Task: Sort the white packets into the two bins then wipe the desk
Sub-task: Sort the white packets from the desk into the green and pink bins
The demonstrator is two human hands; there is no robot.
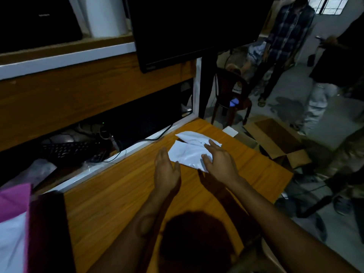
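Note:
Two white packets lie overlapping near the far end of the wooden desk (pixel 122 194): a near packet (pixel 187 154) and a far packet (pixel 194 137). My right hand (pixel 220 164) rests on the right side of the near packet, its fingers spread over it and reaching the far one. Just left of the packets, my left hand (pixel 167 172) hovers edge-on with fingers straight and nothing in it. A dark bin (pixel 49 233) with a pink liner (pixel 13 200) stands at the desk's near left corner, white packets showing inside.
An open cardboard box (pixel 275 138) sits on the floor right of the desk. A monitor (pixel 189 26) hangs over the far edge. A keyboard (pixel 65 152) and cables lie on a lower shelf to the left. People and a chair (pixel 230 95) stand beyond the desk.

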